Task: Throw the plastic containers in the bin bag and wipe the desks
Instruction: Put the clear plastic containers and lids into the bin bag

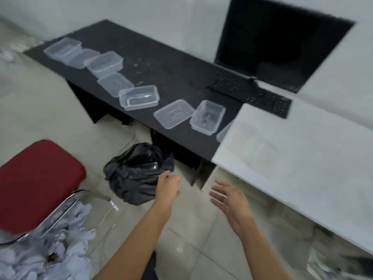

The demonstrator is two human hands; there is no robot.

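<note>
Far left: red padded chair seat [40, 184], with a heap of torn white paper [50, 251] on the floor below it. Black plastic bin bag [129, 178] stands on the tiled floor, mouth open, a clear container edge showing inside. Left hand [167, 188] at the bag's right edge, fingers [174, 178] loosely curled, holding nothing. Right hand [228, 199] apart from it, fingers [219, 196] spread, released. Clear rectangular plastic containers [139, 98] and lids lie in a row along the front of the black counter [171, 63], well apart from both hands. Black keyboard [256, 96] and dark monitor [278, 43] further right. White counter [292, 158] at far right.
</note>
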